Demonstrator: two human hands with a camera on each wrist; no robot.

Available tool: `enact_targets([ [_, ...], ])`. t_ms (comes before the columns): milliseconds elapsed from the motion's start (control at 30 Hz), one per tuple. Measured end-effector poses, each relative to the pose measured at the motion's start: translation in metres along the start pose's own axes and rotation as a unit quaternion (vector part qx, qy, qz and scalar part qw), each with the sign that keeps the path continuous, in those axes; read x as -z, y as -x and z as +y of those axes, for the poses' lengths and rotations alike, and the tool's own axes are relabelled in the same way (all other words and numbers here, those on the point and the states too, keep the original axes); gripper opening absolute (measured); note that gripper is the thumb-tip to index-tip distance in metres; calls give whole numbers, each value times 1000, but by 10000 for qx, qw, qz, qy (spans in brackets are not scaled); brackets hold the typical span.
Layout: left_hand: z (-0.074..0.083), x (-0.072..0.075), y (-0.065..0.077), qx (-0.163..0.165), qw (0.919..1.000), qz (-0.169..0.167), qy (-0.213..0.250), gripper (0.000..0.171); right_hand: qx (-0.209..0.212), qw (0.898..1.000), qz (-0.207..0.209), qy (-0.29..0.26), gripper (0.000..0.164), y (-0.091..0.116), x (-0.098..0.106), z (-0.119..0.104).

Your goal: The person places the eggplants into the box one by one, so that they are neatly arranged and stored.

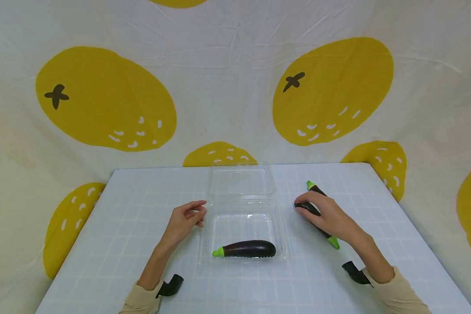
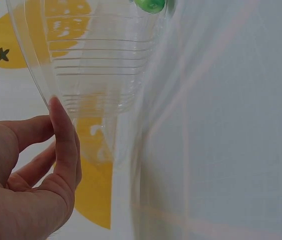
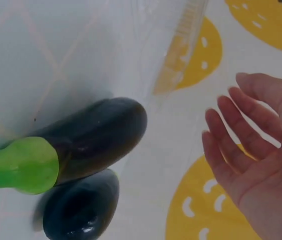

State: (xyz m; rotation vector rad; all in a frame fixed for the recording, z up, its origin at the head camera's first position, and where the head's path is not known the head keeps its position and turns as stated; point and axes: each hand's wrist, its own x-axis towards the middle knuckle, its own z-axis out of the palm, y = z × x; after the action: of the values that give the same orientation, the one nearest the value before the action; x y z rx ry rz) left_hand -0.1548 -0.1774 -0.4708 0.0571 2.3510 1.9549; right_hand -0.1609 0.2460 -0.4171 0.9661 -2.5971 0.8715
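Note:
A clear hinged plastic container (image 1: 243,226) lies with its lid (image 1: 241,181) folded back, away from me. Inside its base, along the near side, rests an eggplant (image 1: 251,248) with a green stem end pointing left. At the container's left edge, my left hand (image 2: 36,170) pinches the rim between thumb and finger. To the right of the container lie two more eggplants side by side, one eggplant (image 3: 101,135) with its green end in view and another eggplant (image 3: 83,207) showing a dark rounded end. Above them hovers my right hand (image 3: 260,145), fingers curved and apart, holding nothing.
The table (image 1: 141,187) is covered with a pale checked cloth. Behind it hangs a white curtain (image 1: 227,87) printed with large yellow fruit. A black curved piece (image 1: 170,285) sits at my left wrist and another black piece (image 1: 356,273) at my right.

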Motion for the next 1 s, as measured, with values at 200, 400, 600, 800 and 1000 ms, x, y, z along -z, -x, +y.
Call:
enact_targets([
  [200, -1, 0, 1, 12, 10000, -25, 1, 41, -172, 9996, 210, 68, 24, 6, 5, 10],
  [400, 0, 0, 1, -4, 10000, -24, 21, 42, -338, 9986, 370, 152, 27, 10, 9, 22],
  [600, 0, 0, 0, -30, 10000, -33, 44, 41, -372, 9972, 623, 205, 26, 13, 12, 34],
  [800, -1, 0, -1, -35, 10000, -27, 3, 39, -578, 9958, 678, 225, 27, 17, 14, 45],
  [1000, 0, -1, -1, 0, 10000, -7, 15, 39, -849, 9941, 606, 307, 28, 20, 13, 54],
])
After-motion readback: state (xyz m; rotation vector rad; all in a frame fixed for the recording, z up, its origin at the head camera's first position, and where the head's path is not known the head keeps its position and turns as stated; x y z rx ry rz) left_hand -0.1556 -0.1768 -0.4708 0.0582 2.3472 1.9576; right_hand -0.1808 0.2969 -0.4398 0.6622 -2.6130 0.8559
